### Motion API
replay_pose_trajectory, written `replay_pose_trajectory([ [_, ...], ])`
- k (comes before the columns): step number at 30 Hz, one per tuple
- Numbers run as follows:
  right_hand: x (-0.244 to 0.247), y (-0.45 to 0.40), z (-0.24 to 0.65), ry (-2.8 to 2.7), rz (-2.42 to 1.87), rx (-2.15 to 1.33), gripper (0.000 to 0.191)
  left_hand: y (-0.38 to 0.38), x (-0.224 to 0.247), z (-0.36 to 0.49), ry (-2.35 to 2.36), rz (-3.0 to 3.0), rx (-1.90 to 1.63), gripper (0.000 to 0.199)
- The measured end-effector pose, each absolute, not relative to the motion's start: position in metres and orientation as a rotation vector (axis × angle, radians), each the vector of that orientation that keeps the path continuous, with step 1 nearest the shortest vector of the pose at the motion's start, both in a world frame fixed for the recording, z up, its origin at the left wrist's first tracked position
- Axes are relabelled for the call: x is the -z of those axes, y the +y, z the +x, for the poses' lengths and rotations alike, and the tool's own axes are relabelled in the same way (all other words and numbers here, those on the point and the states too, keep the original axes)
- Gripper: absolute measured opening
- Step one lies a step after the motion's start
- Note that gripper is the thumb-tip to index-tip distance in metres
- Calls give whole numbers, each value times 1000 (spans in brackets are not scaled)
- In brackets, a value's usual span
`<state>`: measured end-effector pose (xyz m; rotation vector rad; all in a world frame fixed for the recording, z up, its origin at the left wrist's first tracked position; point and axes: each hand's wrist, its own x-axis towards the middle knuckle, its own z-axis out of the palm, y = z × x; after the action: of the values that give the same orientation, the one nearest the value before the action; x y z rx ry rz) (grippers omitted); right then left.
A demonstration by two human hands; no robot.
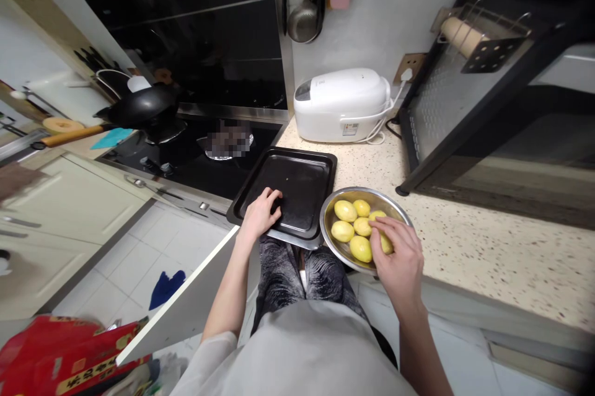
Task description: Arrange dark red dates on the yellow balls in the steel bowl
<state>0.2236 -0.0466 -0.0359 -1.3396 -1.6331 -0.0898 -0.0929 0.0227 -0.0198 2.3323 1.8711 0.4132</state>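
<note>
A black rectangular baking tray [302, 188] lies on the counter, with a small speck on its base. Over its near left part is my left hand [261, 215], fingers loosely bent, thumb and forefinger apart with nothing seen between them. Right of the tray, a round metal bowl [331, 242] holds several yellow lemon-like fruits [344, 211]. My right hand [400, 247] reaches in at the bowl's right side, its fingers closed round one yellow fruit [386, 243], which is partly hidden beneath them.
Behind the tray and bowl stands a white rice cooker [341, 105]. A black wok [142, 108] sits on the hob [186, 157] at left. The dark oven [515, 142] is at right. An open cabinet door [186, 303] juts out below my left arm.
</note>
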Motion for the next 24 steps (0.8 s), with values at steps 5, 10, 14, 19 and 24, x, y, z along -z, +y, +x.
replay_pose_trajectory([
  [5, 35, -47, 223, -1630, -1333, 74, 14, 20, 21, -92, 1866, 2327, -449, 29],
  [10, 34, -48, 222, -1620, -1318, 66, 14, 20, 21, -92, 1778, 2291, -535, 26],
  [14, 33, -48, 222, -1615, -1317, 62, 14, 25, 22, -93, 1602, 2249, -763, 23],
  [19, 32, -48, 222, -1609, -1315, 68, 14, 34, 20, -82, 1470, 2134, -1142, 17],
  [24, 25, -52, 215, -1594, -1261, 87, 15, 31, 7, -48, 1312, 1594, -1504, 21],
])
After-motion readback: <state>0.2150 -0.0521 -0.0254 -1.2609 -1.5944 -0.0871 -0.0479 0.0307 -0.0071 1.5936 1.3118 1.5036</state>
